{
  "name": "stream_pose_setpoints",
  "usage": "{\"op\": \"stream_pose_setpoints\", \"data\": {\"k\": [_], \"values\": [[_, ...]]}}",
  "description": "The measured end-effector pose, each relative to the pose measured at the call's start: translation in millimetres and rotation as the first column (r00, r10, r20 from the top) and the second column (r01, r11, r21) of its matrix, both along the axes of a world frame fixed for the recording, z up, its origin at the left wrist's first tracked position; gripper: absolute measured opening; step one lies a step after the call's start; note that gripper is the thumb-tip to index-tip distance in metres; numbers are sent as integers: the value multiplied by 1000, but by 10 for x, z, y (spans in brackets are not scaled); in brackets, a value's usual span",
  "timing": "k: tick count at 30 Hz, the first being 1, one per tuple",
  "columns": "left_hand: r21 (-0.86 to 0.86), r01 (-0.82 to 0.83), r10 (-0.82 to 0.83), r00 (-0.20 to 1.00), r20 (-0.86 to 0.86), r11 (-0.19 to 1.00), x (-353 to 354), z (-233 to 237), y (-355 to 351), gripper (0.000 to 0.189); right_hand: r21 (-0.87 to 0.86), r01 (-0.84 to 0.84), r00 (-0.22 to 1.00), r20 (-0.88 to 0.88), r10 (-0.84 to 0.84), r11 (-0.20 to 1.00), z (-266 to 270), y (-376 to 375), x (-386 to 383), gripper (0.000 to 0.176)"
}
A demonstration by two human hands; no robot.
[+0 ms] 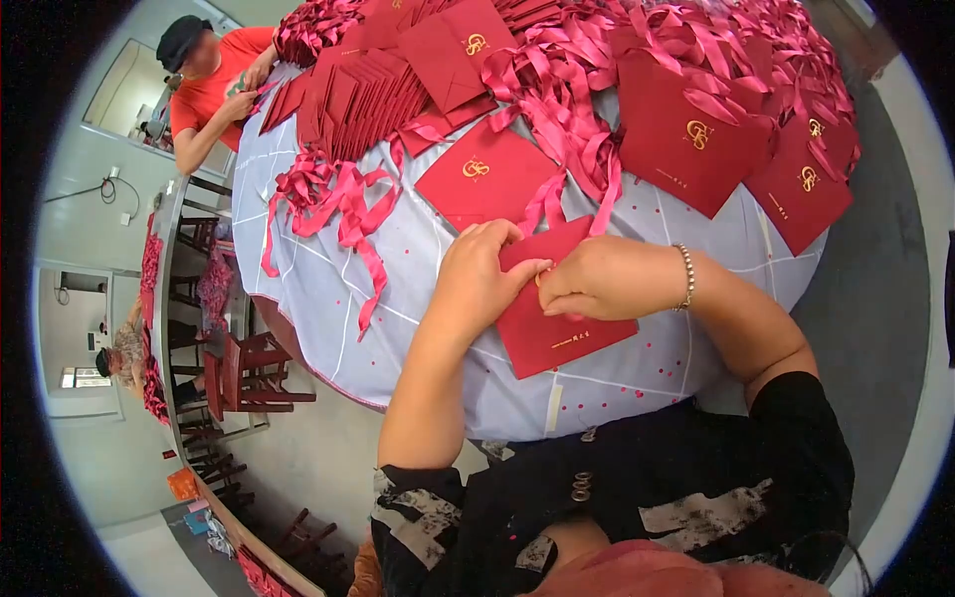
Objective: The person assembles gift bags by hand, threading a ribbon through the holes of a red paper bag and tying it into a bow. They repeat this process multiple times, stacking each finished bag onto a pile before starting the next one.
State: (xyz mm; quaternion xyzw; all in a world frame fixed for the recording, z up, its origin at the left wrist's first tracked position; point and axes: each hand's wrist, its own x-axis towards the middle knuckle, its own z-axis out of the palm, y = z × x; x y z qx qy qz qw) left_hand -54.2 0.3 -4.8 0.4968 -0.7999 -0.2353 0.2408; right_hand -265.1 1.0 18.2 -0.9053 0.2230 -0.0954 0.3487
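A flat dark red paper bag (pixel 557 338) with small gold print lies tilted on the cloth in front of me. My left hand (pixel 487 269) grips its upper left part, thumb pointing to the middle of the bag. Beside that thumb, my right hand (pixel 612 279) is closed in a pinch, with a bit of pink ribbon showing under its fingertips. A loop of pink ribbon (pixel 545 207) rises from the bag's top edge. The right fingers hide most of the gold logo. Just beyond lies another red paper bag (pixel 482 169) with its gold logo facing up.
Piles of red bags (pixel 363 99) and pink ribbons (pixel 562 109) cover the far side of the round table (pixel 328 318). More bags (pixel 696 139) lie at the right. Small red dots are scattered on the cloth. Another person (pixel 224 85) works at the far left. Wooden stools (pixel 259 373) stand left.
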Motion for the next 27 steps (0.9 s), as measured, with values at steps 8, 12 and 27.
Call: {"op": "stream_pose_setpoints", "data": {"k": [8, 12, 27], "values": [[110, 131, -44, 817, -575, 985, -83, 144, 70, 24, 262, 432, 758, 414, -505, 863, -146, -51, 63, 9], [340, 137, 76, 836, -543, 930, -28, 41, 70, 24, 260, 508, 691, 446, -569, 821, -144, -74, 51, 10], [177, 87, -22, 941, -338, 980, -27, 48, 55, 14, -528, 476, 853, 473, -222, 704, -39, 3, 111, 37]]}}
